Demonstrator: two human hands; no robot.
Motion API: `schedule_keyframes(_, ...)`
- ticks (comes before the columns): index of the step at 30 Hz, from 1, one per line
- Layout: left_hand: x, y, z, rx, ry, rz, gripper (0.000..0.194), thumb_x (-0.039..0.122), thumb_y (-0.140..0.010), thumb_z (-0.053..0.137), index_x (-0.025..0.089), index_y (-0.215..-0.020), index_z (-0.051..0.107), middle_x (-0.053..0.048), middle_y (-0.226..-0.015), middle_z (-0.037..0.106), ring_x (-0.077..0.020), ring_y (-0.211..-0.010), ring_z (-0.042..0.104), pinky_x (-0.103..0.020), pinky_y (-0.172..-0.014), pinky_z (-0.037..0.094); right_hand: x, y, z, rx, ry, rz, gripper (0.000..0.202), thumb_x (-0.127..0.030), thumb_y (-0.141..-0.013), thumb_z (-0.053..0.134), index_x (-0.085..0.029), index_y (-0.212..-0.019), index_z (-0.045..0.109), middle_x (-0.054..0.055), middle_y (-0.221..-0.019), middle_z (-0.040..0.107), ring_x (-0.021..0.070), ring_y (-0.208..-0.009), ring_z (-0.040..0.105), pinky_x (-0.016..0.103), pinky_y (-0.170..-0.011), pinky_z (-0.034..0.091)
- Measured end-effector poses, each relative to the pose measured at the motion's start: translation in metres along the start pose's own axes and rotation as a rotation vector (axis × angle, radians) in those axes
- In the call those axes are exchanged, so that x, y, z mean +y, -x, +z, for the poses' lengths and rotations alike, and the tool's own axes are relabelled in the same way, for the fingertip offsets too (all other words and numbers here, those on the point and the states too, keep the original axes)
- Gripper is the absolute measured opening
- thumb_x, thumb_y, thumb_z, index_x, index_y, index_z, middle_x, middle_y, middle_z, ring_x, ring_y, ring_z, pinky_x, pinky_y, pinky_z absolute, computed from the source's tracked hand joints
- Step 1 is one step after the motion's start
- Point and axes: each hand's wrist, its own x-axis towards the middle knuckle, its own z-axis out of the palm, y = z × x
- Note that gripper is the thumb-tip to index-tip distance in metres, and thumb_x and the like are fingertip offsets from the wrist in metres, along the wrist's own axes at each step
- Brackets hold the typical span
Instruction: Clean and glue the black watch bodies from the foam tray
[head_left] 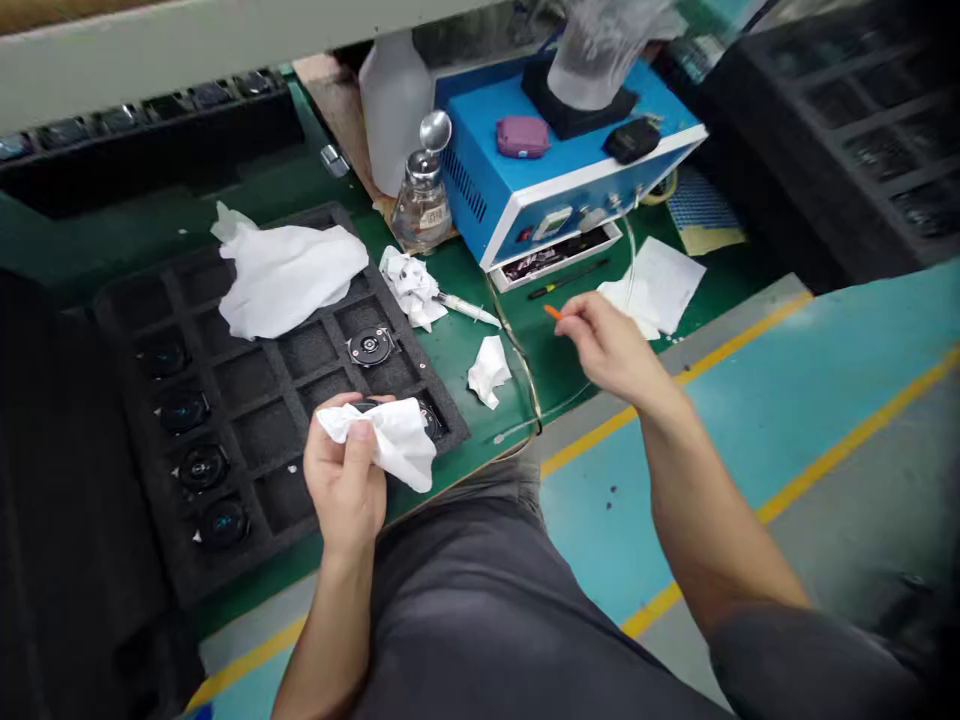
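White cloth (405, 440) is clamped in the left hand (346, 490), thumb pressed on top, grip closed around it and a dark round piece (365, 406) that mostly hides behind the fabric, so it's probably one of the watch-like units, hard to say for sure. That hand is over the near right part of the black foam tray (255, 440) on the green bench (457, 415). Right hand (611, 345) is off to the right, thumb and fingers together on an orange stick (553, 312), only its tip poking out to the left.

Tray has four round units (201, 467) down its left side, plus an open one (371, 346) beyond the left hand. Big crumpled sheet (292, 275) lies over the far slots. Syringe (469, 310) sits against wadded tissue (412, 285) right of the tray, with a glass bottle (421, 210) and blue box (480, 160) farther back.
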Motion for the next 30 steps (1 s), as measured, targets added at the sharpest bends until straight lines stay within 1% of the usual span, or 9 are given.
schedule_keyframes(4,0.001,0.0,0.001,0.007,0.004,-0.028,0.031,0.035,-0.081,0.084,0.019,-0.104,0.069,-0.007,-0.092,0.08,-0.0176,-0.081,0.076,-0.025,-0.075,0.06,-0.037,0.009,0.003,0.275,-0.181,-0.047,0.011,-0.028,-0.101,0.05,-0.024,-0.105,0.06,0.0,-0.079,0.062,0.0152,-0.067,0.058,0.03,-0.062,0.045)
schedule_keyframes(9,0.003,0.0,0.002,0.015,-0.003,-0.039,0.032,0.037,-0.08,0.084,0.019,-0.103,0.069,-0.006,-0.091,0.08,-0.0168,-0.079,0.076,-0.024,-0.074,0.06,-0.107,0.038,0.016,-0.146,-0.217,-0.305,0.012,-0.023,-0.102,0.053,-0.024,-0.104,0.065,0.001,-0.088,0.071,0.0127,-0.068,0.062,0.027,-0.062,0.048)
schedule_keyframes(11,0.002,0.001,0.001,0.017,-0.003,-0.044,0.033,0.037,-0.08,0.084,0.02,-0.103,0.069,-0.006,-0.092,0.08,-0.0169,-0.079,0.075,-0.025,-0.074,0.059,-0.116,0.043,0.016,-0.182,-0.206,-0.316,0.013,-0.02,-0.101,0.053,-0.023,-0.103,0.066,0.0,-0.086,0.072,0.0123,-0.068,0.063,0.026,-0.062,0.048)
schedule_keyframes(15,0.001,0.001,-0.001,0.049,0.035,0.013,0.029,0.034,-0.081,0.082,0.019,-0.103,0.069,-0.006,-0.091,0.079,-0.0167,-0.078,0.075,-0.025,-0.074,0.059,-0.078,0.028,0.007,0.122,0.032,-0.139,0.012,-0.023,-0.098,0.057,-0.023,-0.101,0.068,0.001,-0.079,0.07,0.0142,-0.062,0.059,0.029,-0.059,0.045)
schedule_keyframes(18,0.0,0.001,-0.002,0.105,0.083,0.123,0.025,0.033,-0.082,0.078,0.019,-0.1,0.07,-0.003,-0.085,0.077,-0.0143,-0.07,0.071,-0.023,-0.068,0.057,-0.031,0.009,0.004,0.196,0.192,-0.086,0.012,-0.024,-0.095,0.057,-0.022,-0.096,0.069,0.004,-0.081,0.07,0.0185,-0.067,0.059,0.034,-0.064,0.046)
schedule_keyframes(22,0.001,0.001,-0.002,0.162,0.072,0.182,0.022,0.034,-0.08,0.075,0.019,-0.095,0.069,-0.001,-0.078,0.073,-0.0128,-0.063,0.066,-0.022,-0.059,0.052,-0.005,0.001,0.009,0.143,0.316,-0.152,0.016,-0.022,-0.094,0.056,-0.021,-0.099,0.071,0.011,-0.094,0.07,0.0284,-0.088,0.061,0.045,-0.078,0.05)
schedule_keyframes(25,0.002,0.001,-0.002,0.175,0.03,0.166,0.022,0.035,-0.079,0.074,0.019,-0.094,0.069,0.0,-0.077,0.072,-0.0129,-0.062,0.065,-0.022,-0.058,0.051,-0.02,0.01,0.01,0.036,0.294,-0.283,0.02,-0.023,-0.095,0.059,-0.023,-0.111,0.071,0.012,-0.102,0.067,0.0301,-0.097,0.058,0.048,-0.083,0.05)
schedule_keyframes(27,0.002,0.001,-0.001,0.178,0.015,0.161,0.022,0.034,-0.079,0.073,0.019,-0.093,0.068,0.0,-0.076,0.072,-0.0129,-0.062,0.065,-0.022,-0.059,0.05,-0.036,0.014,0.011,-0.165,0.215,-0.378,0.021,-0.027,-0.094,0.063,-0.023,-0.113,0.07,0.01,-0.103,0.066,0.0278,-0.096,0.058,0.046,-0.083,0.051)
schedule_keyframes(30,0.002,0.0,0.0,0.172,0.008,0.157,0.022,0.034,-0.078,0.073,0.019,-0.092,0.068,-0.001,-0.076,0.072,-0.0132,-0.062,0.064,-0.023,-0.059,0.05,-0.054,0.01,0.018,-0.345,0.17,-0.444,0.014,-0.028,-0.097,0.06,-0.021,-0.097,0.073,0.008,-0.095,0.065,0.0243,-0.089,0.057,0.041,-0.081,0.05)
